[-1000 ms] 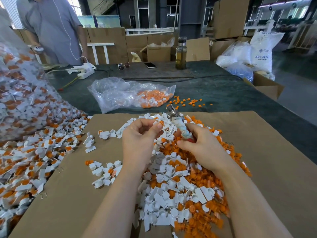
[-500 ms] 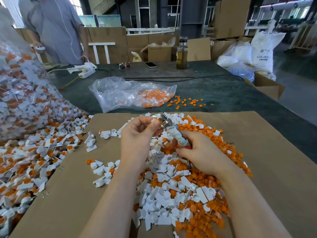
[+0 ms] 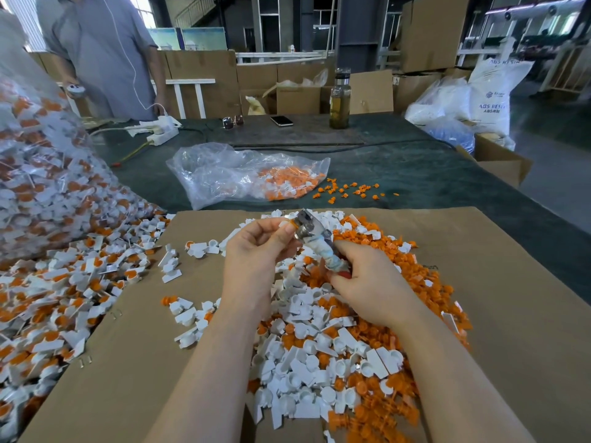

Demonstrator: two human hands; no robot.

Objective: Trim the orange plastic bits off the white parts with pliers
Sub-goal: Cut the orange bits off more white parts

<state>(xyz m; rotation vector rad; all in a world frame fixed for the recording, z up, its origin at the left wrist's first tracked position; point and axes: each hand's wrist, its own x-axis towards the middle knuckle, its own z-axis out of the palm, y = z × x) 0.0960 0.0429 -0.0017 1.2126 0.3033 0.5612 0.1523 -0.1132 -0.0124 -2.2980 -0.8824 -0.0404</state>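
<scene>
Left hand (image 3: 256, 251) now pinching one small part (image 3: 289, 226) between thumb and fingertips, lifted against the pliers' metal head; a second ago held a little lower and apart from the tool. Right hand (image 3: 374, 282) curled round the taped handles of the pliers (image 3: 315, 239), gripping low. Tool head swung over to meet the part, where before standing clear of the left hand. Reads as a cut being lined up or just made; whether the jaws bite on the orange bit cannot be told, too small and partly hidden.

Largest first, all placed from the cardboard sheet (image 3: 144, 362): clear sack of untrimmed parts (image 3: 38, 174) off its left edge, spilling onto it; heap of white parts and orange offcuts (image 3: 335, 346) on its middle, under both wrists; smaller plastic bag (image 3: 243, 174) beyond its far edge on the counter (image 3: 415, 174); pliers and held part above its far middle.

Pliers' long axis running from near-right, at the right hand, up and away to far-left, head pointing toward the far edge of the sheet. Held part too small to give an axis.
</scene>
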